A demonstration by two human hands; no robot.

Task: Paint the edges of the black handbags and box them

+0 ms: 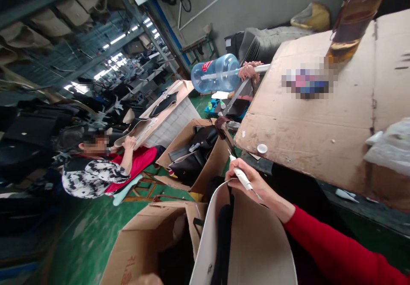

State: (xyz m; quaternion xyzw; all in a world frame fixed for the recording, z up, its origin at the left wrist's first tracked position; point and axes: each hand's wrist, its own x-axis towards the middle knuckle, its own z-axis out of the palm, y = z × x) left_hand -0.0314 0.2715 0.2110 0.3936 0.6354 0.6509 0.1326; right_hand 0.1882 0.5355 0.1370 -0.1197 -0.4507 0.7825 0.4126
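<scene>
My right hand [245, 176], in a red sleeve, is closed round a slim white-handled tool [242, 178] with a thin pointed tip and a thin metal tail. Its fingers also rest at the upper edge of an open bag piece [256, 238], with beige faces, a pale rim and black material inside. A small metal fitting [209, 269] sits on the pale side. Only a blurred bit of my left hand [147, 280] shows at the bottom edge, by the bag and a carton; its fingers are hidden.
Open cartons [137, 238] stand left of the bag; one holds black bags [192, 152]. A cardboard-covered table [297, 127] bears a white cap [262, 149], a jar of amber liquid [355, 20] and plastic [392, 146]. A blue water bottle [214, 74] and a seated co-worker [99, 170] are beyond.
</scene>
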